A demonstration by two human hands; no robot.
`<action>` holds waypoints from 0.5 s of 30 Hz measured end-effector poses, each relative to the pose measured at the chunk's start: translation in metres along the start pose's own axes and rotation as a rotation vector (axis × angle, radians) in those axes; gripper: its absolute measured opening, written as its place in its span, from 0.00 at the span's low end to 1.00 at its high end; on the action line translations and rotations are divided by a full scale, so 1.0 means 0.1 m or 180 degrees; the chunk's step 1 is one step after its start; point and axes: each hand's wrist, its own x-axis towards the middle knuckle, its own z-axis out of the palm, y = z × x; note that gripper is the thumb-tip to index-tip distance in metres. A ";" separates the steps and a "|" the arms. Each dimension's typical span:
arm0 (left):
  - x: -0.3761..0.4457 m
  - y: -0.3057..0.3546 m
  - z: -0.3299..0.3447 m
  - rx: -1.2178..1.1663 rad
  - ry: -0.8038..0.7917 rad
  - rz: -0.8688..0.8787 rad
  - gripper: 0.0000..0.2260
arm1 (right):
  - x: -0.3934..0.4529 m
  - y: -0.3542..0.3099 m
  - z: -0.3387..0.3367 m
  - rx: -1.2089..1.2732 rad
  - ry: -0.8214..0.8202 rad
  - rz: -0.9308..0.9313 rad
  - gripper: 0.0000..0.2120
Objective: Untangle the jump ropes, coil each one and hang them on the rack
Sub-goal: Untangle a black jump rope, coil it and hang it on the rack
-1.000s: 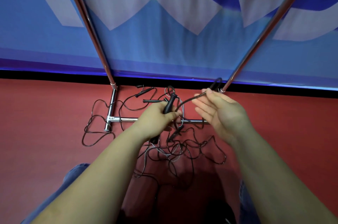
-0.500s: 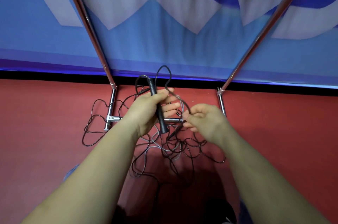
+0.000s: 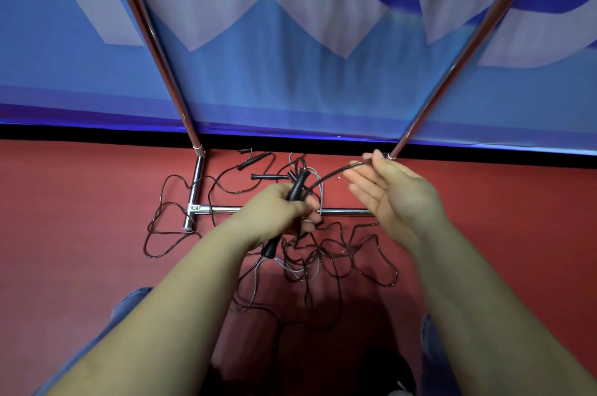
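A tangle of thin dark and grey jump ropes (image 3: 326, 260) lies on the red floor around the base of a chrome rack (image 3: 197, 188). My left hand (image 3: 274, 211) grips a black rope handle (image 3: 297, 185), which sticks out above and below the fist. From the handle a dark cord (image 3: 326, 177) arcs up to the right. My right hand (image 3: 394, 198) pinches that cord between thumb and forefinger near the right rack post, its other fingers spread. Two more black handles (image 3: 255, 161) lie on the floor behind my left hand.
The rack's two chrome posts (image 3: 155, 49) slant up in front of a blue and white wall banner. A low crossbar (image 3: 342, 211) runs between its feet, under the ropes. My knees in jeans (image 3: 129, 302) show at the bottom.
My right hand rose and moved right, drawing a length of cord out from the handle. My left hand tilted the handle and dropped slightly.
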 end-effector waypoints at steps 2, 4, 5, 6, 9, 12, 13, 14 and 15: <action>0.02 0.01 -0.01 -0.0386 0.0178 0.0000 0.08 | 0.00 0.02 0.01 -0.0309 -0.0130 -0.0009 0.08; 0.04 0.02 -0.03 -0.0701 0.0382 0.0033 0.09 | -0.01 0.09 0.01 -0.1253 -0.0386 0.0015 0.11; 0.04 0.04 -0.04 -0.0932 0.0453 0.0045 0.09 | -0.02 0.14 0.00 -0.1898 -0.0584 0.0028 0.13; 0.04 0.06 -0.05 -0.1215 0.0495 0.0050 0.09 | -0.03 0.20 0.00 -0.2502 -0.0814 0.0051 0.15; 0.04 0.12 -0.08 -0.1950 0.0500 0.0031 0.08 | -0.06 0.36 -0.01 -0.3525 -0.1270 0.0108 0.14; 0.02 0.17 -0.11 -0.2341 0.0378 0.0091 0.08 | -0.06 0.38 0.01 -0.3446 -0.1163 -0.0051 0.03; 0.02 0.18 -0.11 -0.2412 0.0370 0.0143 0.08 | -0.05 0.37 0.02 -0.3309 -0.1072 -0.0064 0.02; 0.02 0.18 -0.10 -0.2373 0.0396 0.0202 0.08 | -0.04 0.35 0.03 -0.3114 -0.0951 -0.0054 0.05; 0.04 0.17 -0.10 -0.2176 0.0439 0.0247 0.07 | -0.03 0.34 0.04 -0.2850 -0.0805 -0.0021 0.07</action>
